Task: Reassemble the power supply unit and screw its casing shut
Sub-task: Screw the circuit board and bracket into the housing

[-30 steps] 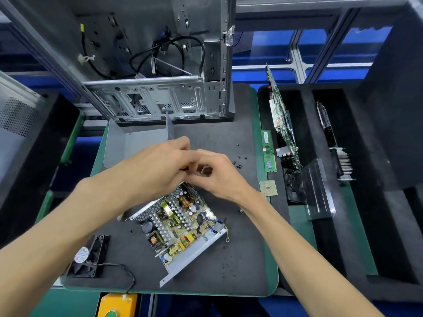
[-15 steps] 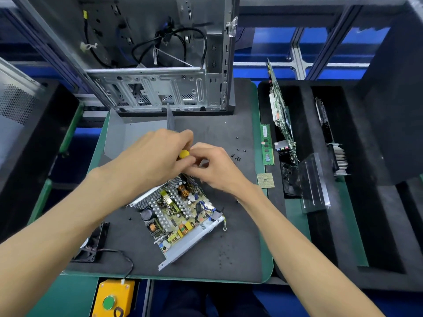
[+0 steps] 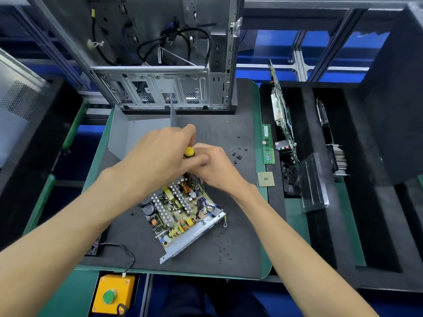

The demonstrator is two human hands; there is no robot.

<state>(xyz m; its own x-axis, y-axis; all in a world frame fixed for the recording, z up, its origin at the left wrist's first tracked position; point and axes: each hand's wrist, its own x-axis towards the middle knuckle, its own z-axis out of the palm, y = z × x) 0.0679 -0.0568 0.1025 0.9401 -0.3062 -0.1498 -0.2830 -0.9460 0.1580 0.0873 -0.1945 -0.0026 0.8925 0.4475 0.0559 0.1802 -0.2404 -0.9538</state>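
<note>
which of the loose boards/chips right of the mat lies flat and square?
The gold CPU chip, lying flat below the long green RAM stick; the motherboard stands on edge.

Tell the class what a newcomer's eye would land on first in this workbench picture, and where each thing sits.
First, the two hands meeting mid-mat: the left hand and right hand both grip a yellow-capped screwdriver over the far end of the open power supply unit, its crowded circuit board bare. Behind them stands an empty computer case; loose black screws dot the mat to the right.
</note>
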